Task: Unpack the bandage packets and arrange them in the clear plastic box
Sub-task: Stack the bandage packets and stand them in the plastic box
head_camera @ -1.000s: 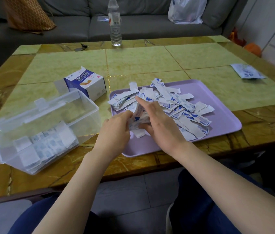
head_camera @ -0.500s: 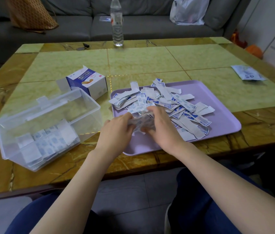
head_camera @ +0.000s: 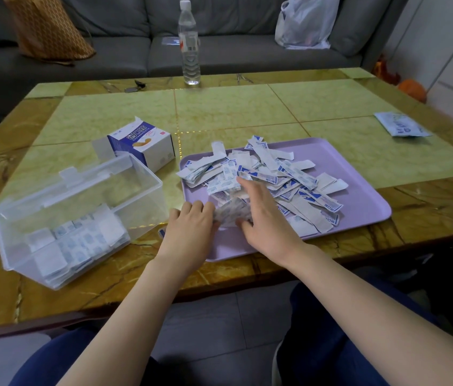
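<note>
Grey sofa [head_camera: 125,51] fills the background, with an orange patterned cushion [head_camera: 47,32] at its left end and a white plastic bag [head_camera: 306,23] at its right. In front of it stands a table [head_camera: 233,112] of green and brown marbled tiles. A water bottle [head_camera: 189,45] stands upright at the table's far edge, and a flat printed pouch [head_camera: 400,125] lies alone on the right side.

A lilac tray [head_camera: 359,196] sits at the near edge, right of centre. A loose heap of packets [head_camera: 275,174], white and blue, covers its middle and far part, with many lying across one another.

Both hands meet over the near left part of the tray. The left hand [head_camera: 192,232] has its fingers curled round the left end of a small bundle [head_camera: 231,213] of packets. The right hand [head_camera: 267,218] grips the same bundle from the right, thumb on the near side and fingers arched over the top, the index finger reaching into the heap. The bundle is blurred, so its count cannot be told.

Left of the tray, the box [head_camera: 136,185] rests tilted on the table, its opening up and away. Packets already in it [head_camera: 80,240] lie stacked against the low near side. A blue and white carton [head_camera: 144,143], its flap open, stands just behind the box.
</note>
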Available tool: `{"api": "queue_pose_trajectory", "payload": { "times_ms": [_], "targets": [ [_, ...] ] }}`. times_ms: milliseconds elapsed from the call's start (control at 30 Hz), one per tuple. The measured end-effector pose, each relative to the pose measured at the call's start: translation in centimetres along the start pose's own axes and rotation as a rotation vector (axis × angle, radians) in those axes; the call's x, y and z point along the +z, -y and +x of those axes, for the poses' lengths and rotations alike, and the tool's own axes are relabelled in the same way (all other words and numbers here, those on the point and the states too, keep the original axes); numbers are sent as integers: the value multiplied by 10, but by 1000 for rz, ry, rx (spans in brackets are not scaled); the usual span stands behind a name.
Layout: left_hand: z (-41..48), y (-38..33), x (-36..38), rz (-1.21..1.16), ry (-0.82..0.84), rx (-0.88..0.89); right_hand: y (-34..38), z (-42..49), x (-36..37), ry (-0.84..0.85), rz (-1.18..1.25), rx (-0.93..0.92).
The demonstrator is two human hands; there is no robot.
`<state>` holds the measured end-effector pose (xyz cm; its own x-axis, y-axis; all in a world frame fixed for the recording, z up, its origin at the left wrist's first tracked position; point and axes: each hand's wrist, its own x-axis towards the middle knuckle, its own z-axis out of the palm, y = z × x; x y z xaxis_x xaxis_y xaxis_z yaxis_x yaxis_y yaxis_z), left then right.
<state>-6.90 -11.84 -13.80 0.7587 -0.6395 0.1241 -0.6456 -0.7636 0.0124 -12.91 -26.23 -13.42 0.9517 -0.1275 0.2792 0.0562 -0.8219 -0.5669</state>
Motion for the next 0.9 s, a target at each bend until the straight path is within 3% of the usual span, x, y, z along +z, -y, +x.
{"api": "queue_pose_trajectory", "payload": {
  "times_ms": [167,333,533,700,900],
  "targets": [
    [0,-1,-5,-37,-66,18,0,0,2,-62,-177,-236],
    [2,4,-5,-237,-57,-6,-10,2,1,113,-402,-26],
    [2,4,-4,-370,6,38,-4,1,5,164,-135,-12],
    [2,1,-8,-547,-18,66,-2,2,6,127,-170,-9],
    [-5,22,-16,-325,76,-23,-6,1,7,99,-175,-18]
  ]
}}
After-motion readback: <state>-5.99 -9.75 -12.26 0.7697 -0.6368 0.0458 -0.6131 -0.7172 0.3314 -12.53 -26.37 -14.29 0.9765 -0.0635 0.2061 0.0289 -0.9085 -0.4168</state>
